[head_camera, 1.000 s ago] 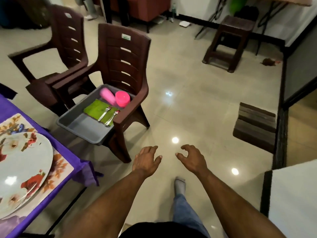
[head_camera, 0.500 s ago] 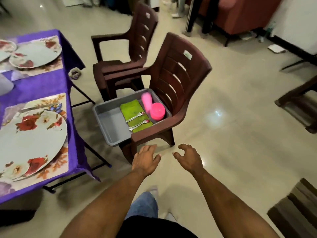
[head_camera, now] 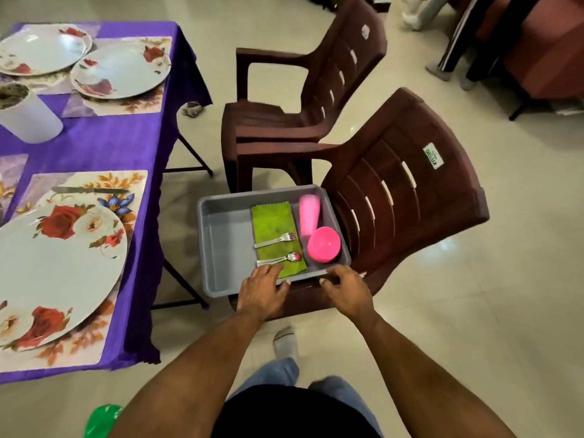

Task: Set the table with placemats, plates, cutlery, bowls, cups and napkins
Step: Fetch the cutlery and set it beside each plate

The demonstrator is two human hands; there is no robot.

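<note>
both hands are reaching at the near edge of the grey bin [head_camera: 227,248], which is sitting on the seat of the near chair [head_camera: 410,200]. left hand [head_camera: 262,292] is hovering over the near rim with fingers relaxed and spread, fingertips by the spoon [head_camera: 279,259] handle, gripping nothing that i can see. right hand [head_camera: 346,290] is loosely curled with fingertips at the rim near the bin's near right corner; can't tell if it's actually gripping the rim.

inside the bin: green napkin [head_camera: 275,229] lying flat in the middle, fork [head_camera: 275,240] and spoon lying on it, pink cup [head_camera: 308,216] lying on its side along the right wall, pink bowl [head_camera: 324,245] in the near right corner, touching the cup.

tabletop [head_camera: 104,143] to the left is carrying placemats and plates already; the near plate [head_camera: 53,273] is sitting on a mat [head_camera: 94,343] at the near right corner, with a knife [head_camera: 91,190] at the mat's far edge.

judging: next is picking cutlery or lifting the whole bin. risks: the bin is overhanging the seat's front, so a one-sided pull could be tipping it; the lying cup could be rolling and knocking the bowl; cutlery could be sliding off the napkin if the bin tilts.
</note>
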